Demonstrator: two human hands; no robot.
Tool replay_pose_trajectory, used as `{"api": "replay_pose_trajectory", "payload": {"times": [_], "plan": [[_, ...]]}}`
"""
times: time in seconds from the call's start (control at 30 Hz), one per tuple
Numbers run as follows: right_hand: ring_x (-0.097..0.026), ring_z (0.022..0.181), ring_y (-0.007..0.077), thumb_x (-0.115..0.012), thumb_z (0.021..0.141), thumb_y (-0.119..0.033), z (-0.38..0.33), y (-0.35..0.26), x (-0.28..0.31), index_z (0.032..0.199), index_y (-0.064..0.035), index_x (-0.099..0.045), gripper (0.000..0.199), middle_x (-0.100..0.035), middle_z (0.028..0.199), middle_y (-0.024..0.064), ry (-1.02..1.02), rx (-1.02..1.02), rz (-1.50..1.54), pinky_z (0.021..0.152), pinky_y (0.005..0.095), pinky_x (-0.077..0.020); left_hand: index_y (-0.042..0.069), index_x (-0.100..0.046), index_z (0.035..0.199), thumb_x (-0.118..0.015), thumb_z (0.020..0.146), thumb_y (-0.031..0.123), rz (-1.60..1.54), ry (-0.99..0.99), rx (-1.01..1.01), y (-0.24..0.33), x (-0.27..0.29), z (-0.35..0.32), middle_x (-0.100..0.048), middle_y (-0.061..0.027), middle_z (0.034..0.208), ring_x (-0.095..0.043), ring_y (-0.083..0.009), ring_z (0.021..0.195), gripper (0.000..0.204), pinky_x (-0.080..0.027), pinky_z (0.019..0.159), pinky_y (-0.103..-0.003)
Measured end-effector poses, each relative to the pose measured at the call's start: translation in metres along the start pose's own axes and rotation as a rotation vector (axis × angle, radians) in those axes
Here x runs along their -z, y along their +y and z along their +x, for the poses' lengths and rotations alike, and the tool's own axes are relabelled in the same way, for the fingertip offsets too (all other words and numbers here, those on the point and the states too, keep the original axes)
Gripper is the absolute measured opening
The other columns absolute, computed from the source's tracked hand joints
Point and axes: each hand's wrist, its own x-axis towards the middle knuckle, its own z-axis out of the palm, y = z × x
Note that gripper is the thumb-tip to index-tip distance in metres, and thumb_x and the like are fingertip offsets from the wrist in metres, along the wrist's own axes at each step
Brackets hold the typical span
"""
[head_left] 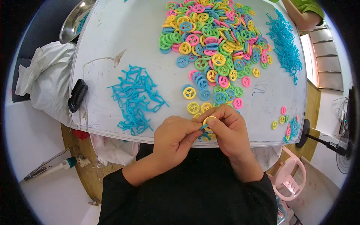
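Both hands are closed and meet at the table's near edge. The right hand pinches a yellow, round, spoked plastic wheel between thumb and fingers; the left hand grips a thin turquoise plastic piece whose tip comes up to the wheel. They seem brought together so that each hand can steady its part against the other, close to the body where the fingers have good control.

Just beyond the grip, loose wheels lie on the white tabletop, leading into a large heap of pink, yellow, green and blue spoked plastic wheels. Left of the grip is a tangled pile of slender turquoise plastic pieces, probably placed there for the left hand's easy reach. Right of the grip, near the table edge, sits a small mixed cluster of wheels and blue pieces. Far beyond, to the right, another turquoise pile lies close to a co-worker's bare arm, perhaps within that person's reach.

The right thumb covers much of the held wheel, and whether the turquoise tip enters it cannot be told. More turquoise and yellow below the pinch is half hidden by fingers. The co-worker is mostly cut off.
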Motion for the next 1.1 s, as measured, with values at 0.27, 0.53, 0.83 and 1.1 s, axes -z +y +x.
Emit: {"api": "replay_pose_trajectory", "payload": {"times": [0.27, 0.53, 0.83, 1.1], "plan": [[-0.061, 0.093, 0.0105, -0.065, 0.095, -0.008, -0.003, -0.006, -0.003, 0.107, 0.0023, -0.061, 0.016, -0.067, 0.100, 0.0084, 0.072, 0.257, -0.611, 0.083, 0.0238, -0.0471, 0.008, -0.068, 0.092, -0.077, 0.079, 0.004, 0.202, -0.088, -0.103, 0.003, 0.011, 0.010, -0.069, -0.0072, 0.087, -0.064, -0.0261, 0.076, 0.016, -0.049, 0.069, -0.035], [-0.062, 0.092, 0.0130, -0.066, 0.092, -0.001, -0.010, -0.002, 0.005, 0.125, 0.0048, -0.059, 0.034, -0.063, 0.101, 0.0087, -0.026, 0.380, -0.655, 0.085, 0.0258, -0.0488, 0.004, -0.066, 0.093, -0.074, 0.084, 0.003, -0.069, -0.138, 0.032, 0.002, 0.013, 0.009, -0.069, -0.0097, 0.091, -0.067, -0.0209, 0.082, 0.012, -0.052, 0.076, -0.032], [-0.064, 0.090, 0.0147, -0.073, 0.084, 0.003, -0.016, -0.008, 0.004, 0.126, 0.0031, -0.061, 0.043, -0.063, 0.106, 0.0100, -0.112, 0.317, -0.653, 0.079, 0.0279, -0.0527, 0.000, -0.065, 0.096, -0.074, 0.085, -0.002, -0.189, -0.090, 0.024, -0.008, 0.011, 0.001, -0.069, -0.0096, 0.095, -0.066, -0.0174, 0.087, 0.015, -0.051, 0.081, -0.030], [-0.062, 0.073, 0.0118, -0.076, 0.082, -0.003, -0.013, -0.020, 0.002, 0.121, -0.0004, -0.066, 0.041, -0.068, 0.091, 0.0097, -0.106, 0.673, -1.211, 0.064, 0.0255, -0.0503, 0.002, -0.069, 0.094, -0.078, 0.083, 0.004, -0.240, 0.089, 0.174, -0.004, -0.008, -0.007, -0.072, -0.0089, 0.089, -0.070, -0.0180, 0.079, 0.014, -0.053, 0.071, -0.028]]}}
